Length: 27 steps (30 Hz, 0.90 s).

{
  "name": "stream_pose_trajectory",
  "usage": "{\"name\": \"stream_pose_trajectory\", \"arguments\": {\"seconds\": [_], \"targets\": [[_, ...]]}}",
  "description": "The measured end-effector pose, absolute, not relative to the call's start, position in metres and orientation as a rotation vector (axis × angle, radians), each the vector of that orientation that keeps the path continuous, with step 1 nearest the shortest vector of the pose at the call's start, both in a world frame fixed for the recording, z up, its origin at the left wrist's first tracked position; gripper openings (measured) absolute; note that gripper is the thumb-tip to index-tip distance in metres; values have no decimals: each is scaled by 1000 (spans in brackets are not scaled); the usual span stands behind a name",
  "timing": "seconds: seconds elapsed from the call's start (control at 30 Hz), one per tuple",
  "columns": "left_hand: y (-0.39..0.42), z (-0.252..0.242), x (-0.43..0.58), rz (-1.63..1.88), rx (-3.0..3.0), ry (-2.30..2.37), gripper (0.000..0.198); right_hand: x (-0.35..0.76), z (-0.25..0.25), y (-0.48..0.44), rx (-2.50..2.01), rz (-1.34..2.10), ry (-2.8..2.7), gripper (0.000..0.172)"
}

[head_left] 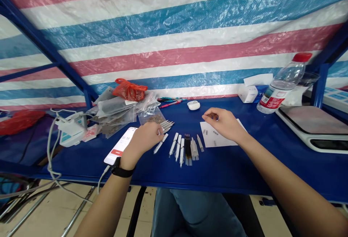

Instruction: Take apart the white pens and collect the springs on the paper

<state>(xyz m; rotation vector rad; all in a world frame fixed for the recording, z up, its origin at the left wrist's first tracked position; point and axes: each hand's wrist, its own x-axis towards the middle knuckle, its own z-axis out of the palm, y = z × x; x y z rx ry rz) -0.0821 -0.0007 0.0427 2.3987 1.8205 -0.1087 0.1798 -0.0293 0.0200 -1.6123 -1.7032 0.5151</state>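
Observation:
My left hand [145, 139] rests over the blue tabletop [231, 168], its fingertips at a bunch of slim metal-tipped white pens [166, 125]; whether it grips one is hard to tell. A black band [122, 168] circles that wrist. A white phone [119, 144] showing a timer lies just left of it. My right hand [223, 123] hovers, fingers loosely curled, above a white paper sheet [217, 134] with small marks. Between my hands lies a row of white pens and dark-tipped sticks [183, 148].
Clear plastic bags [115, 110] and a red bag [129, 90] lie back left, beside a white power strip [72, 130] and cables. Farther back are coloured pens [170, 102], a small white case [193, 105], a tissue box [247, 94], a water bottle [282, 84] and a white-rimmed scale [312, 124].

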Motion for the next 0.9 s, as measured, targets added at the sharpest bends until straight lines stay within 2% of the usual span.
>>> {"name": "stream_pose_trajectory", "arguments": {"seconds": [0.13, 0.4, 0.7, 0.9], "targets": [[-2, 33, -79, -163, 2428, 1801, 13, 177, 22, -30, -1650, 516, -1709, 19], [-2, 23, -78, -152, 2349, 1936, 25, 183, 15, -27, -1577, 451, -1723, 23], [-36, 23, -82, -80, 2389, 1950, 19, 182, 20, -28, -1590, 462, -1711, 22], [-45, 18, -89, -257, 2414, 1935, 19, 182, 20, -29, -1615, 452, -1759, 21]]}}
